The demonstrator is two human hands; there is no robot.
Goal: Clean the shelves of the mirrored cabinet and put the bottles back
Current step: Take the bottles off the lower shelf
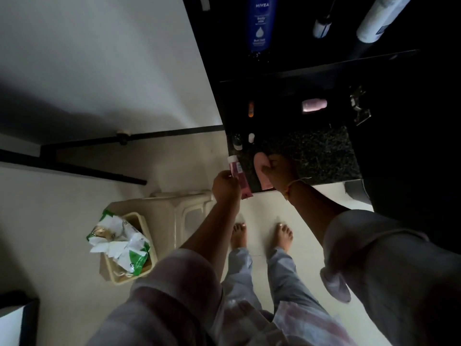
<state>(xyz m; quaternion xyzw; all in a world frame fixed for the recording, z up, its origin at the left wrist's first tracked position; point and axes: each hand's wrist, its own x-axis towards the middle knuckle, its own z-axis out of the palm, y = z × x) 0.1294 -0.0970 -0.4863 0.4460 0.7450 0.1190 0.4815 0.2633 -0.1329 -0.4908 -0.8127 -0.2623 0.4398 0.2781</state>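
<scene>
Left hand (225, 182) pinches a pink tube (237, 176) between thumb and curled fingers at the left front corner of the bench (319, 151), a dark speckled stone slab. The tube's long axis runs nearly straight away from the person: its white cap points toward the back of the bench and its flat crimped end hangs past the front edge. Whether it rests on the stone cannot be told.

Right hand (280, 171), with a thread band at the wrist, has its fingers curled over a pale pink bottle (262, 171) just right of the tube on the bench's front left part. The bottle lies roughly parallel to the tube, its rounded end toward the back.

At the back left of the bench stand two small bottles (238, 143), close together. Beyond the bench, on a dark shelf, a pink bottle (314, 105) lies on its side and a small orange item (251, 108) sits to its left. Farther back a blue lotion bottle (260, 23) and a white bottle (381, 16) show, with a smaller bottle (322, 26) between them.

Left of the bench, on the floor, a cream plastic stool (189, 211) stands beside a bin (147, 228) stuffed with green and white wrappers. Bare feet (283, 233) stand in front of the bench.
</scene>
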